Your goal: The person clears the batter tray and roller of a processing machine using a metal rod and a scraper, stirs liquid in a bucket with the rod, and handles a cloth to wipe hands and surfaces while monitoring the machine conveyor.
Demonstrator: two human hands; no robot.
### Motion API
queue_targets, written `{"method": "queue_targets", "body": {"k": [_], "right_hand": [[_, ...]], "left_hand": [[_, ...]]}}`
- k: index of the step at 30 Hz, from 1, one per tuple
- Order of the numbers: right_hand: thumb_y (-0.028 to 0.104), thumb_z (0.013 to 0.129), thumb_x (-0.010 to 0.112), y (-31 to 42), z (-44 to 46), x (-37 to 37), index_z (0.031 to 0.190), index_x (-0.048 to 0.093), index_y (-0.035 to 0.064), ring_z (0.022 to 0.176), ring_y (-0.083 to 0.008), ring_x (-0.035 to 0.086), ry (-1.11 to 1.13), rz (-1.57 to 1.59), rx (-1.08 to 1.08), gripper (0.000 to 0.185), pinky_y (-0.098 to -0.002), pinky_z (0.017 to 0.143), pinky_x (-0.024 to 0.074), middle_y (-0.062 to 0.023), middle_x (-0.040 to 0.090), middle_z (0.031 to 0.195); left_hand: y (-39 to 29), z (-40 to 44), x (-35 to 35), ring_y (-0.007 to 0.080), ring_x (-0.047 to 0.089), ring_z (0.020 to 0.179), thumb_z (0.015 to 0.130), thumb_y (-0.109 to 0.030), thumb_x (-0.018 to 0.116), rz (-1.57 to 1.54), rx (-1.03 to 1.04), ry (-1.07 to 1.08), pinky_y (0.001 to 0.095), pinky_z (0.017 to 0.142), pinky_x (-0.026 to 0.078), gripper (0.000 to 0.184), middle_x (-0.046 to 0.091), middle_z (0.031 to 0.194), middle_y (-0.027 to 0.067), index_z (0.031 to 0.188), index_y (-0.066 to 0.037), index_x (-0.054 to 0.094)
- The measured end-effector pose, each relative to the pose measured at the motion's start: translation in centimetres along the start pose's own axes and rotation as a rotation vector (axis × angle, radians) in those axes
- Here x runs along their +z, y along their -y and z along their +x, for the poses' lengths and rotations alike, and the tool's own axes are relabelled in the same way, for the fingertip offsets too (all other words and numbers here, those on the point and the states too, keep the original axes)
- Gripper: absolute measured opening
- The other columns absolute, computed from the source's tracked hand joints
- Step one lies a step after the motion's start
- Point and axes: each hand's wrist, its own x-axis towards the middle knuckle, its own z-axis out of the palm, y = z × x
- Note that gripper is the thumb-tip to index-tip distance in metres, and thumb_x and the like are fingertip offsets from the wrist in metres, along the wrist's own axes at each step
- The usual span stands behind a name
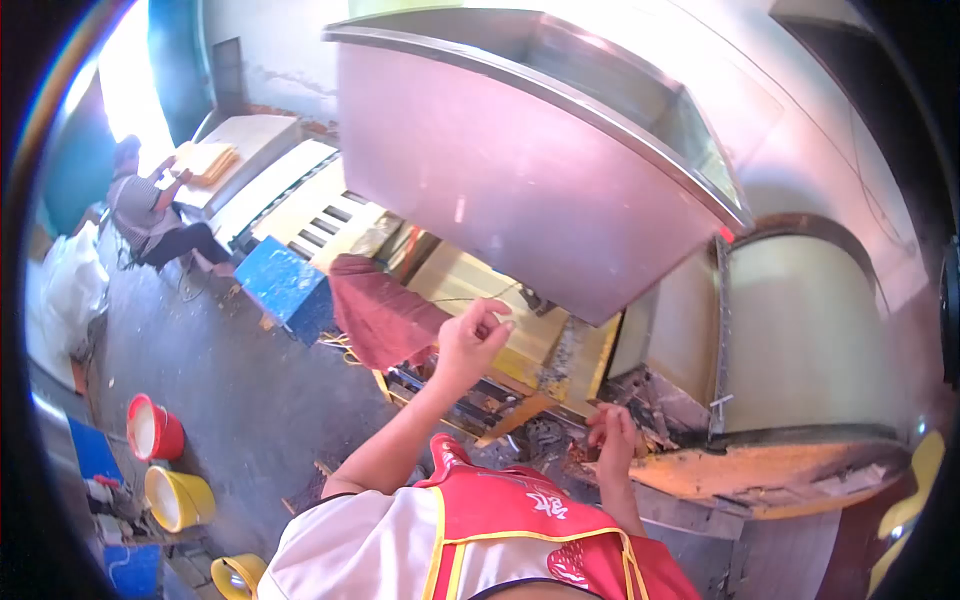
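Observation:
My left hand [474, 342] is raised over the yellow machine bed [490, 295], below the large metal hopper [500, 170]. Its fingers are bent, with a gap between them and the thumb, and no object shows in it. My right hand [614, 436] is lower, beside the machine's dirty, dark edge [655, 415]. Its fingers are curled, and whatever they may hold is too small to make out. A dark red cloth [385, 312] drapes over the machine's side, left of my left hand. Right of my right hand is a wide, pale roller drum [810, 335].
A blue box [285, 285] stands beside the slotted conveyor [325, 225]. Further back, a seated person [150, 215] handles a yellowish stack [207, 163]. A red bucket [155, 430] and yellow bucket [180, 500] are at lower left. An orange ledge [760, 475] runs under the drum.

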Motion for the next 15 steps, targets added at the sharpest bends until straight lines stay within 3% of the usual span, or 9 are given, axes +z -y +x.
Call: {"method": "queue_targets", "body": {"k": [2, 3, 7, 9, 10, 11, 12, 13, 15], "right_hand": [[0.021, 0.104, 0.051, 5.1, 1.4, 0.4, 0.111, 0.06, 0.0035, 0.06, -0.0048, 0.054, 0.062, -0.249, -0.317, 0.021, -0.0201, 0.055, 0.0445, -0.0048, 0.065, 0.09], [0.021, 0.104, 0.051, 1.6, -1.7, 9.1, 0.111, 0.06, 0.0035, 0.06, -0.0048, 0.054, 0.075, -0.129, -0.264, 0.021, -0.0201, 0.055, 0.0445, -0.0048, 0.065, 0.09], [0.013, 0.102, 0.051, 5.2, -0.2, 12.3, 0.109, 0.061, 0.0003, 0.061, -0.0054, 0.055, 0.143, -0.29, -0.417, 0.018, -0.0208, 0.056, 0.0454, -0.0037, 0.064, 0.088], [0.012, 0.101, 0.053, 5.1, 0.9, 14.1, 0.11, 0.061, -0.0005, 0.064, -0.0063, 0.057, 0.253, -0.459, -0.604, 0.017, -0.0208, 0.058, 0.0467, -0.005, 0.064, 0.09], [0.01, 0.097, 0.057, 6.0, 0.4, 15.7, 0.108, 0.062, -0.001, 0.071, -0.0144, 0.063, 0.244, -0.547, -0.635, 0.016, -0.0274, 0.066, 0.051, -0.0088, 0.065, 0.094], [0.01, 0.097, 0.057, 6.7, 0.2, 17.5, 0.108, 0.062, -0.001, 0.071, -0.0144, 0.063, 0.251, -0.542, -0.635, 0.016, -0.0274, 0.066, 0.051, -0.0088, 0.065, 0.094], [0.01, 0.095, 0.058, 7.3, 0.0, 19.4, 0.108, 0.063, -0.0001, 0.076, -0.019, 0.064, 0.216, -0.645, -0.964, 0.017, -0.0314, 0.07, 0.0512, -0.0099, 0.066, 0.097], [0.01, 0.092, 0.06, 7.9, -0.3, 21.2, 0.107, 0.064, 0.0009, 0.08, -0.0235, 0.065, 0.17, -0.741, -1.294, 0.018, -0.0354, 0.074, 0.0514, -0.0111, 0.066, 0.099], [0.013, 0.088, 0.063, 8.9, -2.3, 24.6, 0.107, 0.065, 0.0032, 0.088, -0.0297, 0.065, 0.215, -0.76, -1.448, 0.022, -0.0406, 0.078, 0.0496, -0.0121, 0.067, 0.102]], "left_hand": [[-0.4, -0.3, 2.0, 0.0156, 0.052, 0.056, 0.083, -0.006, 0.071, -0.011, 0.075, -0.093, 0.0283, 0.055, 0.044, 0.019, 0.054, 0.065, 0.003, 0.078, -0.003, 0.053], [0.1, -0.3, -7.2, 0.0156, 0.052, 0.056, 0.083, -0.006, 0.071, 0.112, 0.083, -0.051, 0.0283, 0.055, 0.044, 0.019, 0.054, 0.065, 0.003, 0.078, -0.003, 0.053], [1.9, 0.2, -9.2, 0.0204, 0.048, 0.056, 0.079, -0.002, 0.071, 0.158, 0.224, -0.177, 0.0325, 0.054, 0.041, 0.03, 0.047, 0.064, 0.0057, 0.068, -0.004, 0.043], [2.3, 0.3, -10.6, 0.0229, 0.054, 0.061, 0.076, 0.0, 0.069, 0.126, 0.311, -0.169, 0.0326, 0.057, 0.044, 0.026, 0.054, 0.071, 0.0072, 0.068, -0.004, 0.044], [2.1, 0.3, -11.0, 0.0229, 0.054, 0.061, 0.076, 0.0, 0.069, 0.133, 0.312, -0.175, 0.0326, 0.057, 0.044, 0.026, 0.054, 0.071, 0.0072, 0.068, -0.004, 0.044], [1.7, 0.2, -11.1, 0.0243, 0.057, 0.066, 0.074, 0.001, 0.068, 0.152, 0.396, -0.128, 0.0326, 0.059, 0.046, 0.024, 0.058, 0.076, 0.0085, 0.068, -0.004, 0.045], [1.2, 0.0, -11.0, 0.0257, 0.06, 0.072, 0.073, 0.002, 0.067, 0.169, 0.479, -0.079, 0.0326, 0.061, 0.048, 0.022, 0.061, 0.08, 0.0099, 0.068, -0.004, 0.046], [1.0, -0.6, -10.9, 0.0297, 0.062, 0.085, 0.073, 0.001, 0.066, 0.144, 0.417, 0.069, 0.0354, 0.07, 0.051, 0.014, 0.066, 0.097, 0.0132, 0.08, -0.004, 0.055], [-1.1, -2.3, -10.0, 0.0334, 0.061, 0.094, 0.075, -0.001, 0.064, 0.111, 0.163, 0.377, 0.0374, 0.076, 0.052, 0.025, 0.065, 0.107, 0.0153, 0.099, -0.003, 0.059]]}}
